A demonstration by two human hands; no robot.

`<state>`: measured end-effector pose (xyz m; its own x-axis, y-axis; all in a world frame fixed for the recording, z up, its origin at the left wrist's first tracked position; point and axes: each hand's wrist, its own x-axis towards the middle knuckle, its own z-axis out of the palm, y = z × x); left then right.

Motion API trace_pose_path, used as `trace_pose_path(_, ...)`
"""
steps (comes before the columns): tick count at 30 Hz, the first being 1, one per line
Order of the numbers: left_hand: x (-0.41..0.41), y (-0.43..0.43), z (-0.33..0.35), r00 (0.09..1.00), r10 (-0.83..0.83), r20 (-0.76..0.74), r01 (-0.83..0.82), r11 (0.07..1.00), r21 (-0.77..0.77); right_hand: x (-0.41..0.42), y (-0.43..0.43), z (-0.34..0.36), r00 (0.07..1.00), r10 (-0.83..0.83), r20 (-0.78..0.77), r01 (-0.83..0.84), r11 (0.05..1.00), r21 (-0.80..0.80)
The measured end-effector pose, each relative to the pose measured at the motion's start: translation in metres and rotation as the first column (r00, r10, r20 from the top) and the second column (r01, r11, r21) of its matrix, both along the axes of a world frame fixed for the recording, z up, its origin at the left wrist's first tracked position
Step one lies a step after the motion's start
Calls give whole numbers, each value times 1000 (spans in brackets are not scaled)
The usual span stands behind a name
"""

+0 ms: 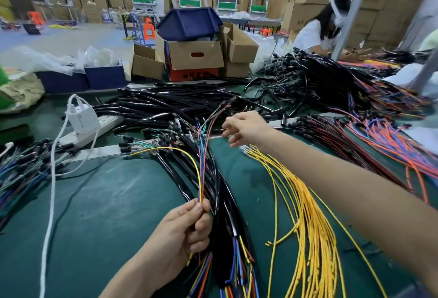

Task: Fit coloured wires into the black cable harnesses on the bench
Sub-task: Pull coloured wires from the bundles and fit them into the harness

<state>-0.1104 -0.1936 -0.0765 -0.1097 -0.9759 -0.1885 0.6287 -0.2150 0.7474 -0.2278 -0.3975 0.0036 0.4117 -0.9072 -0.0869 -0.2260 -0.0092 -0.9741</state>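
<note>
**Inspector:** What is the left hand doing?

**Onlooker:** It is gripping a thin bunch of coloured wires, fingers and thumb curled round them. They are rising out of the fist and fanning away from us, above the black harnesses lying lengthwise on the green bench.

**Inspector:** And the right hand?

**Onlooker:** It is reaching out near the far ends of those wires, fingers loosely bent. It is blurring, so I cannot tell whether it is pinching anything.

**Inspector:** Where is there open room?

**Onlooker:** Bare mat is showing between the harnesses and the white cord. To the right, a sheaf of yellow wires is lying just beside the harnesses, partly under the right forearm. Further right, orange and red wires are crowding the surface.

**Inspector:** Anything cut off?

**Onlooker:** The near ends of the harnesses are running out of view below. A heap of black tubing is covering the far side of the bench, with a power strip beside it.
</note>
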Motion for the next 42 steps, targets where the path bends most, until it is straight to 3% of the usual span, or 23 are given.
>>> trace_pose_path(1, 0, -1, -1, 1000, 4, -13, -4, 1000, -3, -16, -12, 1, 997, -67, -40, 66, 998, -25)
trace_pose_path(3, 0, -2, -3, 1000, 13, -24, -13, 1000, -17, -63, -41, 2, 934, -269, -235, 215, 948, -233)
trace_pose_path(6, 1, -4, -8, 999, 25, -35, -26, 999, -30, -158, -75, -9, 615, -596, -516, 293, 781, -552)
trace_pose_path(10, 3, -8, -15, 999, 39, -35, -40, 999, -29, -274, -85, -46, 281, -729, -624, 411, 679, -608)
trace_pose_path(13, 8, -15, -20, 990, -59, -127, 49, 995, -81, -319, -85, -71, 163, -725, -669, 403, 668, -626)
trace_pose_path(15, 7, -17, -20, 914, -240, -326, 196, 967, -163, -329, -88, -77, 147, -723, -675, 381, 672, -636)
trace_pose_path(18, 5, -19, -22, 848, -258, -462, 205, 965, -162, -331, -95, -76, 132, -732, -668, 339, 667, -664)
trace_pose_path(23, 4, -20, -27, 858, -254, -447, 205, 966, -157, -329, -100, -76, 80, -747, -660, 332, 644, -689)
trace_pose_path(34, 6, -23, -29, 826, -332, -456, 241, 938, -248, -327, -93, -81, 112, -721, -684, 286, 683, -673)
trace_pose_path(39, 6, -23, -29, 820, -350, -453, 249, 930, -269, -323, -90, -78, 201, -871, -448, 386, 491, -781)
trace_pose_path(42, 5, -23, -29, 822, -350, -450, 251, 931, -265, -325, -90, -73, 240, -904, -354, 457, 427, -780)
